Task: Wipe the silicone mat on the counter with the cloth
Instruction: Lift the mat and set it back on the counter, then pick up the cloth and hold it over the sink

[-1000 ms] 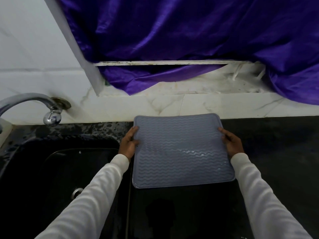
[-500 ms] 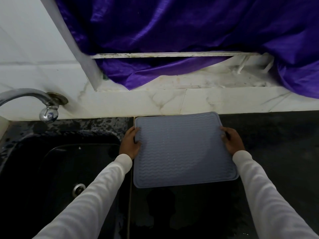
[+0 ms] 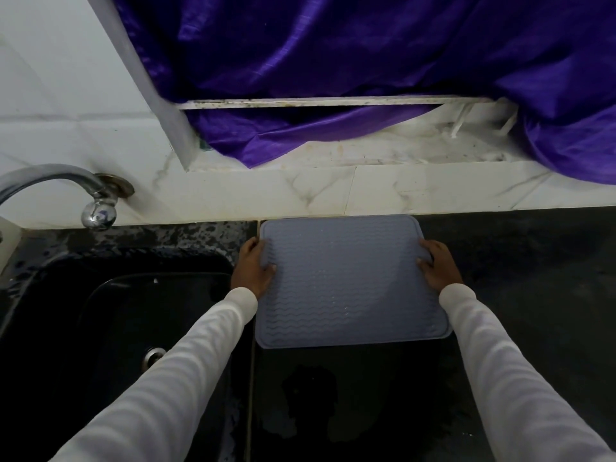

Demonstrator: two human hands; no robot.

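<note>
Your left hand (image 3: 254,269) grips the left edge of the mat (image 3: 346,281), thumb lying on top of the ribbed surface and the other fingers curled around or under the rim, so that hand is closed on the mat. Your right hand (image 3: 439,267) does the same on the right edge: its fingertips (image 3: 422,261) press onto the top near the rim and the rest of the hand wraps the side. Both sleeves (image 3: 186,371) are white and reach to the wrists.

The mat is grey with wavy ridges and rounded corners. It lies on the dark counter (image 3: 533,295), its far edge right up against the pale marble wall strip (image 3: 366,195), its left edge just beside the seam where the counter meets the sink (image 3: 116,315). Small pale specks show across the ridges. Whether the mat lies fully flat or is slightly lifted at the sides, you cannot tell from this view.

The sink is black and sits to the left of the mat, with its drain (image 3: 154,355) visible low in the basin. A metal tap (image 3: 66,185) arches over the sink's far left corner. Above the marble ledge hangs a purple sheet (image 3: 333,55), bunched and draped over the sill. The counter in front of the mat looks wet and glossy.
</note>
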